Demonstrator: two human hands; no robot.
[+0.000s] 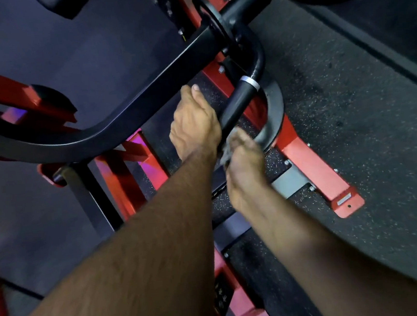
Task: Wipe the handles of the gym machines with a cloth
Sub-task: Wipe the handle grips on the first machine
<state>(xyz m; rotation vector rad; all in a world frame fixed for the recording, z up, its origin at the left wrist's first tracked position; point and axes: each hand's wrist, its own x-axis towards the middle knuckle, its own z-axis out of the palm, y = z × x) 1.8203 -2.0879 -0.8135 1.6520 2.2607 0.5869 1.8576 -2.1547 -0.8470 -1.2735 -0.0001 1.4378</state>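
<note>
The wiping step is in hand on the black handle (239,102), which runs from the centre toward 1 o'clock. The left hand (194,123) steadies it at its 9 o'clock side, fingers wrapped around it. The right hand (243,160), blurred, clutches the grey cloth (226,147) at the handle's lower end. Next, I judge, the cloth should slide up toward the silver ring (250,82).

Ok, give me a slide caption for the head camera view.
Right hand wipes the black machine handle with a cloth; left hand steadies beside it.
</note>
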